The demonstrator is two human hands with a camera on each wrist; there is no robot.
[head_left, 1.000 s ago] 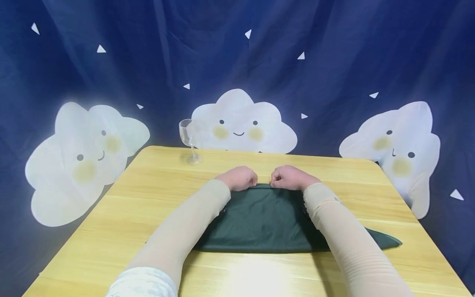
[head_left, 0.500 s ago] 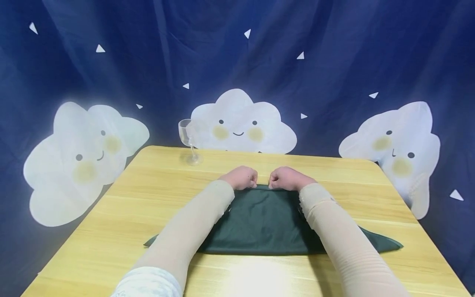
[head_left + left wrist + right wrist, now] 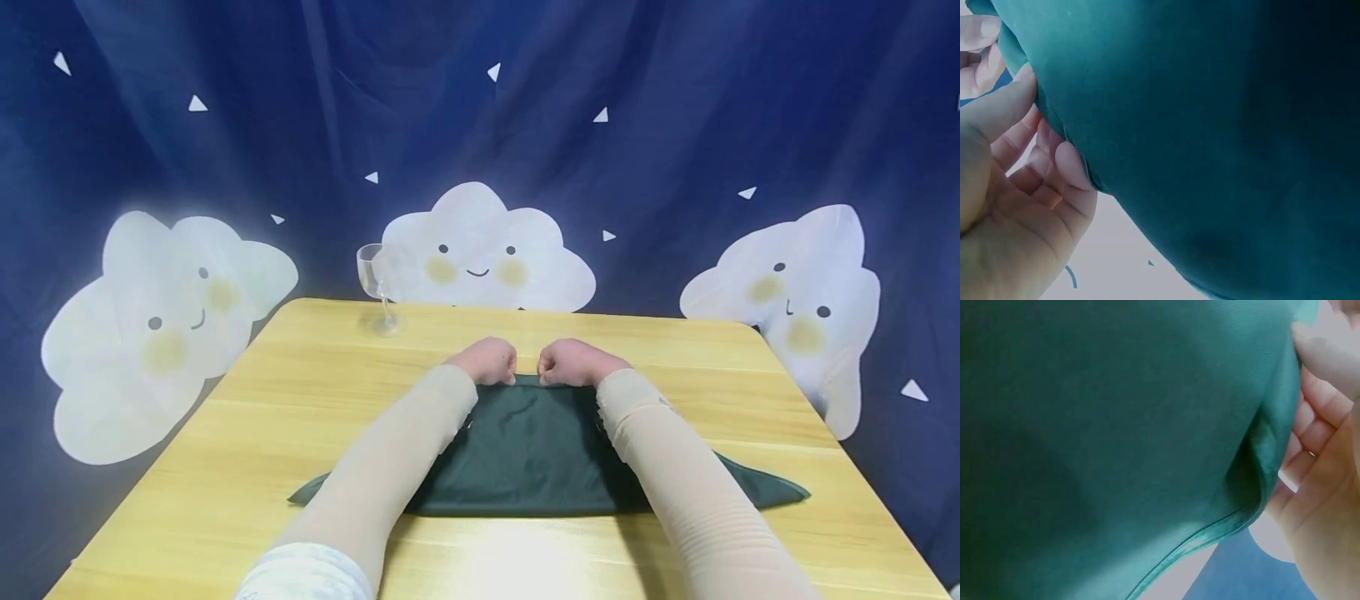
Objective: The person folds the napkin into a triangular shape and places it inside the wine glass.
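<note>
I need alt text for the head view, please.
A person's left hand and right hand pinch the far edge of a dark green cloth over a wooden table. A clear stemmed glass stands near the table's far edge, left of the hands; behind hangs a blue backdrop with smiling clouds.

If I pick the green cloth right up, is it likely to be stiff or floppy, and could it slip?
Probably floppy: the cloth bends into a loose fold beside the right hand. Likely light too, as its edge looks thin. It might slip, since its surface looks fairly smooth.
</note>
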